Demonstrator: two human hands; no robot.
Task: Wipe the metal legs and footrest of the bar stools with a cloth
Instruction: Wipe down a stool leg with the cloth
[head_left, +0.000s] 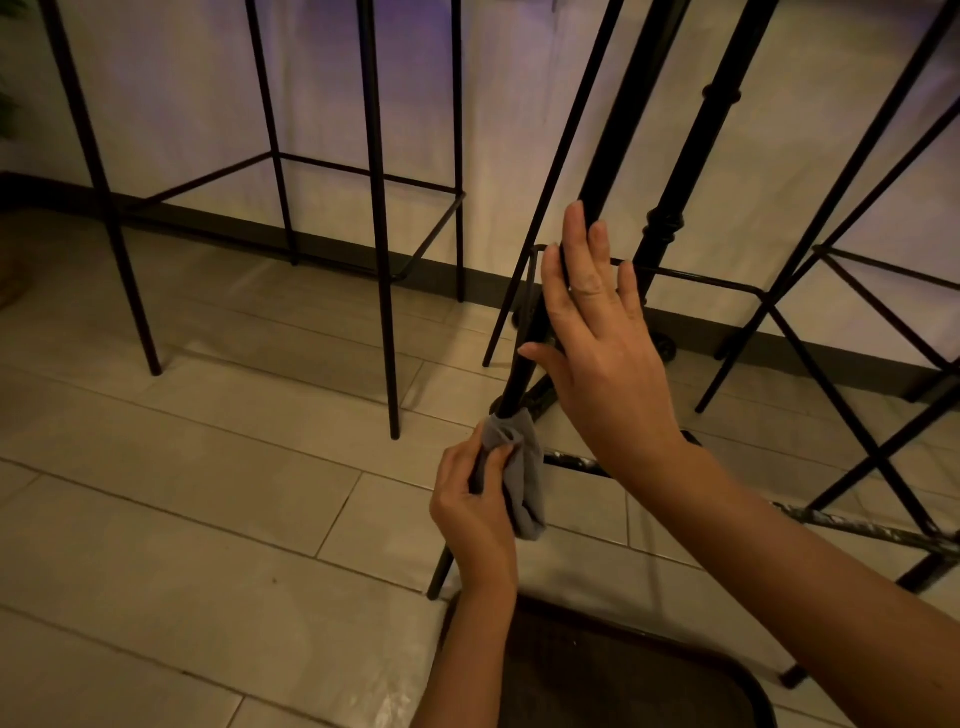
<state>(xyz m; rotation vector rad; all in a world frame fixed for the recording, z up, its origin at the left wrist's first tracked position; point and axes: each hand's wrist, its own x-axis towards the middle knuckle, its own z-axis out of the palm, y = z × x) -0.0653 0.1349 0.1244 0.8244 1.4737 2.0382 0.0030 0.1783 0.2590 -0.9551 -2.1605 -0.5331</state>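
A black metal stool leg (524, 358) runs diagonally from the upper right down to the floor near the middle. My left hand (475, 512) grips a grey cloth (524, 478) wrapped around the lower part of this leg. Above it, my right hand (597, 332) rests against the same leg with straight fingers, its thumb spread out to the left. The stool's thin footrest bar (691, 275) passes behind my right hand.
Another bar stool (382, 218) with a square footrest stands to the left on the tiled floor. A third stool (852, 322) stands at the right. An ornate black table post (662, 228) is behind. A dark seat edge (623, 675) lies at the bottom.
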